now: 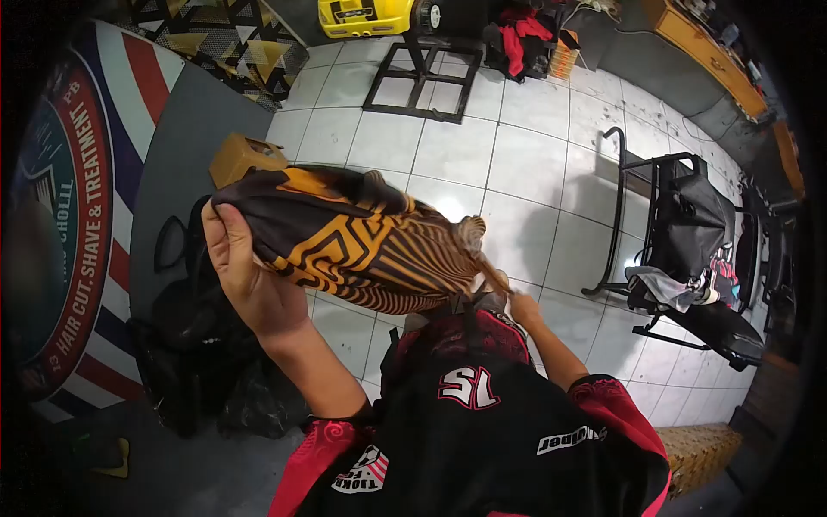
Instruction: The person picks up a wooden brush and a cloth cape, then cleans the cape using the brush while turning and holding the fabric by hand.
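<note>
A black cloth garment with an orange striped and maze-like pattern (370, 246), likely a shirt, is stretched in front of my body above the tiled floor. My left hand (237, 254) grips its left end, the thumb on top of the fabric and the fingers behind. At the other end, my right hand (517, 303) is closed on a bunched, twisted strip of the garment. That hand is small and slightly blurred, so its fingers do not show clearly. The middle of the cloth sags in folds between both hands.
A black metal-framed chair (689, 215) with clothes on it stands at right. A square metal frame (422, 82) lies on the floor ahead, near a yellow toy vehicle (366, 19). A cardboard box (245, 159), dark plastic bags (258, 409) and a barber sign (82, 215) are at left.
</note>
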